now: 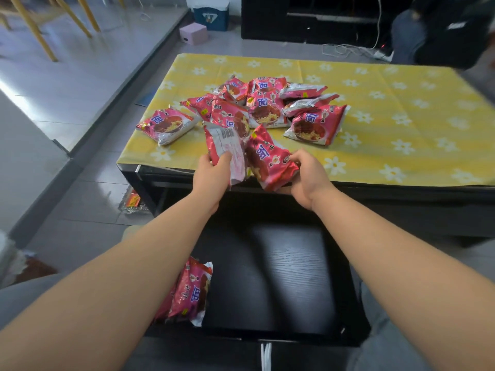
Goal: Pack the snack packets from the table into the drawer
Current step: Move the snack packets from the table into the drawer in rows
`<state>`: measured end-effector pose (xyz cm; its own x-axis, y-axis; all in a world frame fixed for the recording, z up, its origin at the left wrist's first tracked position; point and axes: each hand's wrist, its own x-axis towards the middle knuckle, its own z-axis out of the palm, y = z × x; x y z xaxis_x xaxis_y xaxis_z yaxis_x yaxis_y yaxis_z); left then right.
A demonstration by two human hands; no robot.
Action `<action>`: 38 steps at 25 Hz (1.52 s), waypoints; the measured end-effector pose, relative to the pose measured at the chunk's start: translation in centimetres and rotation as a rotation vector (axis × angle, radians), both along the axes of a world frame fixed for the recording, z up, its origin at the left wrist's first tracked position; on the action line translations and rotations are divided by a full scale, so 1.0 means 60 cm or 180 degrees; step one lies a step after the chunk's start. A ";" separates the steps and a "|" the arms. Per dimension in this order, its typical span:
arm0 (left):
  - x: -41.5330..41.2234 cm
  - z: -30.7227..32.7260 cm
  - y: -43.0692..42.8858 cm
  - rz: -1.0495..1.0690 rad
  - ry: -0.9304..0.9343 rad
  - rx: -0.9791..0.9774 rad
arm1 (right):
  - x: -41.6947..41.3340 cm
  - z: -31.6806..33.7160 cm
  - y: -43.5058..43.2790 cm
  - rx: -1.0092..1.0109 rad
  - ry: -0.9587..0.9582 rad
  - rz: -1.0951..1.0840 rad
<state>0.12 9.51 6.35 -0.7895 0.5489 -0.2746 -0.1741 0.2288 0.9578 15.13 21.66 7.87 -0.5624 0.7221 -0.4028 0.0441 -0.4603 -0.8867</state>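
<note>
Looking down from the head cam, the only view there is, this is mid-transfer: both hands are loaded and sitting right over the front edge of the table (401, 108), above the open drawer (281, 277). The left hand (214, 175) is clamped on a packet turned back-side out (227, 148), with the white barcode panel facing the camera, thumb on the near face. The right hand (308, 180) is closed around a pink packet (270, 159), face up and tilted, gripped at its right end. The two packets are touching or nearly so in the middle; I can't tell which. Behind them on the yellow flowered cloth (442, 84) there's a loose heap of packets (267, 103), some overlapping, plus one lying off to the left by itself (167, 124). Down in the drawer, a couple of packets (190, 290) are stood on edge against the left wall, and the rest of the dark floor is bare. So I'd call it early days, most of the pile not yet packed. Next move, as I see it: bring both hands down and back into the drawer and set these two beside the ones already in, standing them the same way so the row stays tight. Floppy, slippery wrappers, so probably worth letting go one at a time.
</note>
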 end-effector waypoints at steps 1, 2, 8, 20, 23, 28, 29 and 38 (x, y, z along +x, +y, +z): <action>0.003 0.001 -0.013 0.0017 -0.0050 0.0037 | 0.004 0.002 -0.012 -0.0090 0.0005 0.0040; 0.006 0.003 -0.029 0.0011 -0.0141 0.0071 | 0.010 0.004 -0.028 -0.0133 0.0004 0.0106; 0.022 -0.002 -0.104 -0.0140 -0.0730 0.0343 | 0.014 0.006 -0.117 0.0778 -0.0140 0.0301; 0.063 -0.009 -0.175 -0.1174 -0.0823 -0.0065 | 0.029 -0.064 -0.197 0.2573 -0.0915 0.0864; 0.060 -0.017 -0.179 -0.1234 0.0184 -0.1195 | 0.044 -0.077 -0.176 0.2278 -0.1200 0.1158; 0.038 -0.025 -0.191 -0.2360 0.2965 -0.2081 | 0.055 -0.092 -0.178 0.2104 -0.1250 0.2175; 0.034 -0.028 -0.192 -0.2774 0.3189 -0.2080 | 0.056 -0.096 -0.180 0.2081 -0.1238 0.2380; 0.030 -0.113 -0.219 -0.2870 0.1315 -0.2141 | 0.045 -0.127 -0.192 0.2169 -0.1529 0.2336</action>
<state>1.89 -3.66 -0.43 -0.2903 0.7934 -0.5350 0.5988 0.5867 0.5452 17.82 10.16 0.27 -0.8361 0.4312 -0.3391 0.5130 0.3955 -0.7619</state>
